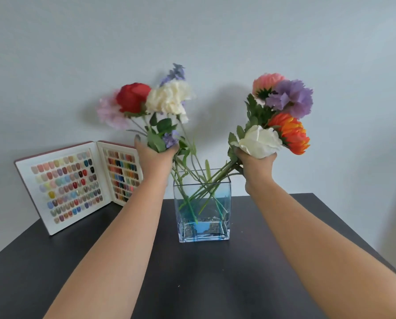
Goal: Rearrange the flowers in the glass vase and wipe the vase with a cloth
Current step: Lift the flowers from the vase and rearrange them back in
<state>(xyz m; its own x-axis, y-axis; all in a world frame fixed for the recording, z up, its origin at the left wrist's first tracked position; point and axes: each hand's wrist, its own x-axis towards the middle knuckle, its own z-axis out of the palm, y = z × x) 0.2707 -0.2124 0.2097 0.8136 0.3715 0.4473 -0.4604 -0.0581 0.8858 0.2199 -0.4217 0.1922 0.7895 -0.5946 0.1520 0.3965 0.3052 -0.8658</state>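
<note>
Left hand (154, 155) fisted around red/cream bunch (153, 100); right hand (255, 162) fisted around purple/orange/white bunch (282, 116). Stem ends crossed inside square glass vase (201, 217), mid dark table (215, 284). Risk: pulling bunches apart snags stems, tips vase. No cloth visible.

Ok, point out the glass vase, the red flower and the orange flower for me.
glass vase (201, 234): head view, on its thick clear base.
red flower (132, 97): head view, middle of the bloom.
orange flower (291, 135): head view, middle of the bloom.
</note>
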